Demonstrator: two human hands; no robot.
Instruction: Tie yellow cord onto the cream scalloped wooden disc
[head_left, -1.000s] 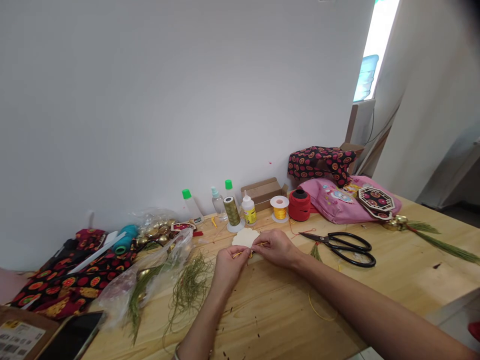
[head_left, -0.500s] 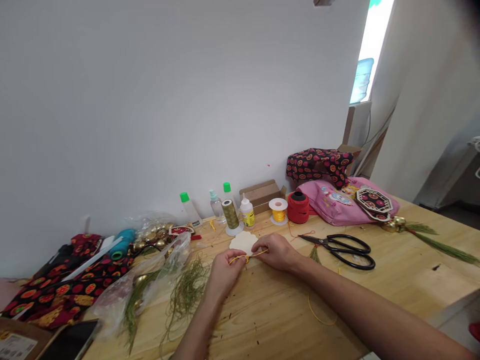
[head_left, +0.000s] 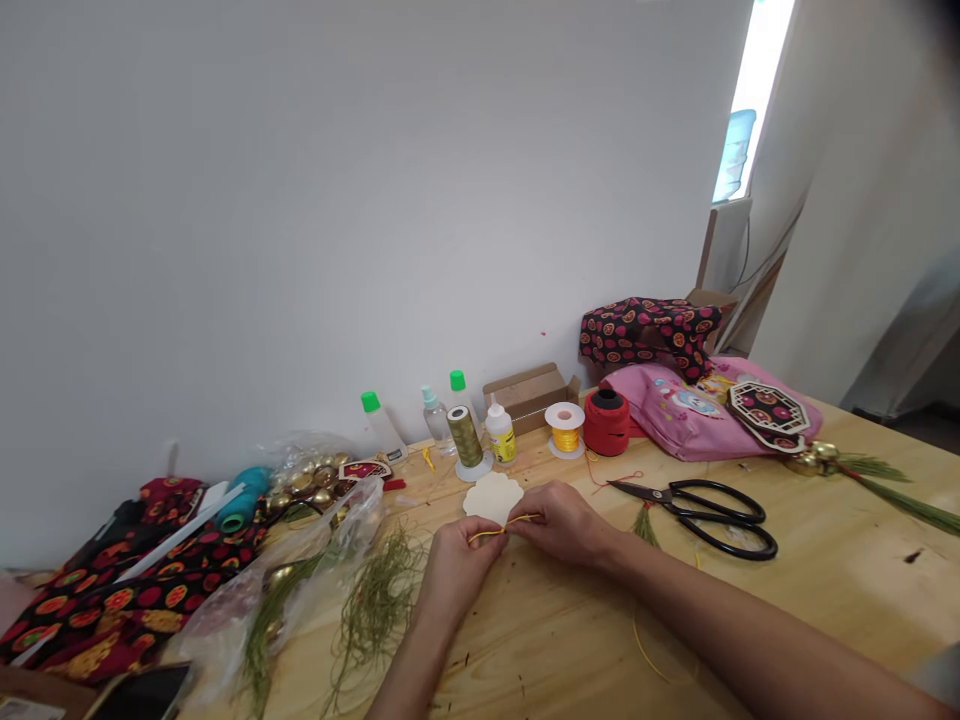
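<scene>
A thin yellow cord (head_left: pixel 523 518) runs between my two hands. My left hand (head_left: pixel 463 562) pinches one part of it, and my right hand (head_left: pixel 556 522) pinches another just to the right. The fingertips of both hands nearly meet where the cord crosses. Right behind them lies a cream scalloped disc (head_left: pixel 492 496), flat on the wooden table (head_left: pixel 555 640). A loop of yellow cord trails on the table by my right forearm. Black-handled scissors (head_left: pixel 712 510) lie to the right, next to a small green tassel (head_left: pixel 645 524).
Behind the disc stand an olive thread spool (head_left: pixel 466 440), a glue bottle (head_left: pixel 500 436), a yellow cord spool (head_left: pixel 565 436) and a red thread cone (head_left: pixel 607 424). Loose green threads (head_left: pixel 379 600) and a plastic bag (head_left: pixel 315 560) lie left. A pink bag (head_left: pixel 667 420) sits at the right.
My fingertips have drawn closer together, and less cord shows between them. The camera view has shifted slightly, so the table's things sit a little differently in it.
</scene>
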